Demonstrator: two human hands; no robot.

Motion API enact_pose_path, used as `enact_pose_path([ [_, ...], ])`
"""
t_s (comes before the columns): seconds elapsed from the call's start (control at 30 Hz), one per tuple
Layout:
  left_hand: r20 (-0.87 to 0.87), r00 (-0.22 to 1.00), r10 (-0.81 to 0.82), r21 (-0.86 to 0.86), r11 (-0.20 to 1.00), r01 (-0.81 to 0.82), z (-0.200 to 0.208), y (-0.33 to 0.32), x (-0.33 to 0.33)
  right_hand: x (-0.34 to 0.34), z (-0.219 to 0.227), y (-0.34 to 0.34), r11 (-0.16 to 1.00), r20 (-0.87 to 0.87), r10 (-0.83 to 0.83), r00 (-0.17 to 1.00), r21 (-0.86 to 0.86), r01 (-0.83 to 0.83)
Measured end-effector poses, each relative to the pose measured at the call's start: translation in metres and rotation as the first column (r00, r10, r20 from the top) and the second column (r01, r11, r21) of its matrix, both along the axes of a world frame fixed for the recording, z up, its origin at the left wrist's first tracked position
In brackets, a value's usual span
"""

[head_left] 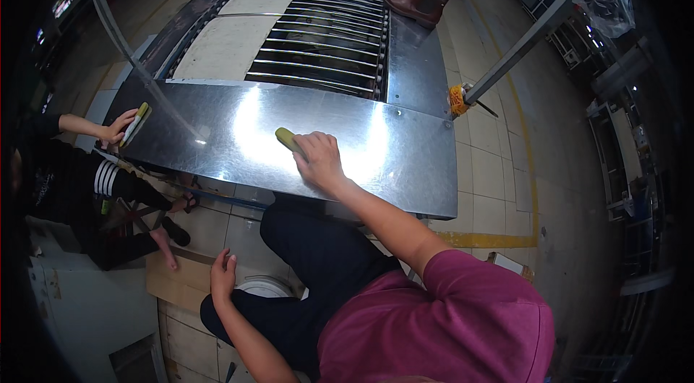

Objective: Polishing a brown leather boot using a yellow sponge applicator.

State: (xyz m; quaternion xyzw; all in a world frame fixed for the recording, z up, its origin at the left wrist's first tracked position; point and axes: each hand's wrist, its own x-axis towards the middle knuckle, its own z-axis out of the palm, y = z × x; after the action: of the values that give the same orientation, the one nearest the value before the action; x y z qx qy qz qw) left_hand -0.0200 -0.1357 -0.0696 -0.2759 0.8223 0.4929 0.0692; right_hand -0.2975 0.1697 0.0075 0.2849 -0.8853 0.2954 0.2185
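We saw the right hand (320, 159) curled from above around an olive-green, round-ended handle (288, 139), its near part hidden by the fingers; that overhand hold seemed suited to steadying it against the shiny sheet-metal table (423, 159), near whose middle it lay. The left hand (223, 278) was empty, fingers loosely parted beside the left knee, probably because one hand was enough. We noticed a co-worker's hand (114, 130) on a similar green-and-white piece (136, 123) at the table's left end. Dark-brown leather boots (425, 9) stood right of the steel roller conveyor (325, 40), perhaps to keep off its rollers. We could read no brand, label or writing on the handle or boots
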Motion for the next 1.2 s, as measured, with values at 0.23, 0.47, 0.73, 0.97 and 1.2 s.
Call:
enact_pose_path([
  [0.23,0.001,1.000,0.024,0.016,1.000,-0.024,0.001,0.001,0.001,-0.001,-0.002,-0.003,0.998,-0.106,0.004,0.994,-0.055,-0.010],
  [0.47,0.011,1.000,0.017,-0.001,1.000,-0.017,0.004,0.001,0.001,0.001,-0.003,0.000,0.999,-0.022,-0.042,0.999,-0.028,0.041],
  [0.73,-0.001,1.000,0.022,-0.007,1.000,-0.022,-0.001,0.000,0.003,0.001,0.000,-0.003,1.000,-0.041,0.003,0.999,0.005,-0.003],
  [0.97,-0.022,1.000,0.011,0.004,1.000,-0.011,-0.006,-0.003,0.001,-0.007,-0.008,0.001,1.000,0.008,0.004,1.000,-0.021,-0.004],
  [1.2,-0.018,1.000,0.003,-0.016,1.000,-0.004,-0.006,-0.003,0.003,-0.005,-0.010,0.001,0.999,0.003,-0.030,1.000,-0.044,0.030],
])
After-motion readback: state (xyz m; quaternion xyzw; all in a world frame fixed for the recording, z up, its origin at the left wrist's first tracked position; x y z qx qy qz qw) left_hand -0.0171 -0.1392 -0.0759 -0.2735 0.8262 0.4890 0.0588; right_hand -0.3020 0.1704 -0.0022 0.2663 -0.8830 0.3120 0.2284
